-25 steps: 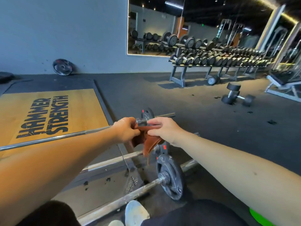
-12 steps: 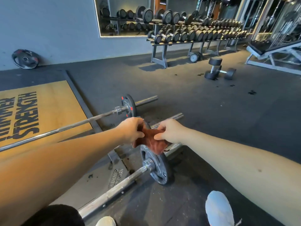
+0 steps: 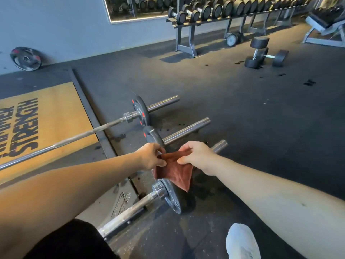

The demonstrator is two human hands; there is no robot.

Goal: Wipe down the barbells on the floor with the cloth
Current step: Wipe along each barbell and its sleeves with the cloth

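Note:
Three barbells lie side by side on the dark floor, each with a small black plate. The far barbell (image 3: 78, 136) crosses the wooden platform. The middle barbell (image 3: 186, 130) shows its sleeve end past a plate. The near barbell (image 3: 130, 208) runs toward my legs, and its plate (image 3: 172, 198) stands below the cloth. A rust-brown cloth (image 3: 176, 170) hangs spread between my hands, above the near barbell. My left hand (image 3: 149, 156) pinches its left corner and my right hand (image 3: 197, 157) pinches its right edge.
A wooden lifting platform (image 3: 56, 109) with black lettering lies at left. A loose plate (image 3: 25, 58) leans on the grey wall. A dumbbell rack (image 3: 233, 10) stands at the back, loose dumbbells (image 3: 261, 53) lie on the floor, and a bench (image 3: 326, 23) is at far right. My white shoe (image 3: 242, 242) is below.
The view has tilted down and shifted right. The cloth was bunched between my hands; it now hangs spread open, with my hands pulled a little apart.

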